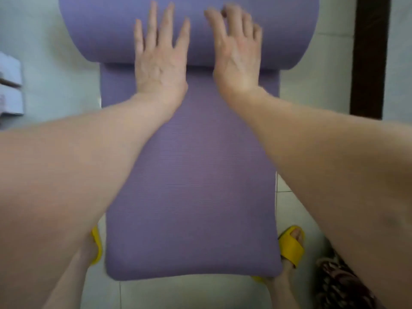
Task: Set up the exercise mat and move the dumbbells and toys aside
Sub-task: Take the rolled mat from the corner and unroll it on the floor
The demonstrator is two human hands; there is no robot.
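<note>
In the head view, the purple exercise mat lies on the pale tiled floor, and I take it as the landmark for all places. Its near end is flat and spread out, with the short edge close to the person's feet; its far end is a thick roll that is not yet opened.

Both hands rest on the near side of the roll, side by side and a little apart. The left hand is flat with the fingers spread wide, palm down. The right hand is also open, but its fingers curl a little over the curve of the roll. Neither hand holds anything — they only press.

I judge the mat to be light, soft foam. It bends easily and has a fine ribbed surface, so the palms should not slip on it. A pinch grip is not needed here; an even push with both palms on the roll seems the best hold, so that it unrolls straight. The flat end may want to curl back.

A yellow slipper is just beside the near right corner of the mat, and another one is beside the near left corner. Left of the roll stand pale boxes — blurred. No dumbbells or toys are in view.

No brand, label or writing can be read.
</note>
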